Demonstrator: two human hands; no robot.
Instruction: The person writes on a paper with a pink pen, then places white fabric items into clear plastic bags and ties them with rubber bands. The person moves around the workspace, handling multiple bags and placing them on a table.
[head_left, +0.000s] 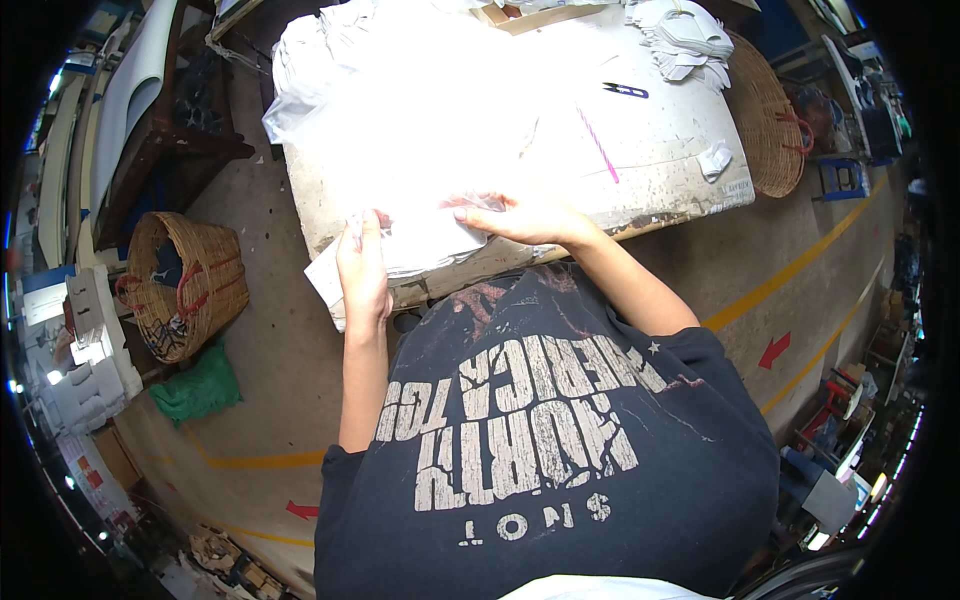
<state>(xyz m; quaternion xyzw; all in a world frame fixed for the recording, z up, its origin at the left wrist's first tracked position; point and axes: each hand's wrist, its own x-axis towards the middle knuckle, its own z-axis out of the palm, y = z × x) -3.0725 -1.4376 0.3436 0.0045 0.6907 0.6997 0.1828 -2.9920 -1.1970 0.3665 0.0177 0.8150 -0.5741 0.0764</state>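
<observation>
At the table's near edge, my left hand (pixel 362 262) is closed round the left side of a stack of thin white pieces (pixel 432 246), thumb on top. My right hand (pixel 522 217) pinches the stack's right side, its thumb pointing left. Glare washes out the stack's upper part and much of the white table (pixel 690 185), so I cannot tell whether the pieces are cloth or paper. Right of my hands lie a pink stick-like pen (pixel 598 145) and a dark pair of thread snips (pixel 626 90).
Bundled white pieces (pixel 685 42) sit at the table's far right, with a crumpled white scrap (pixel 714 160) nearer. Clear plastic (pixel 290 115) hangs at its left edge. Wicker baskets stand left (pixel 205 285) and right (pixel 765 120); a green sack (pixel 198 385) lies on the floor.
</observation>
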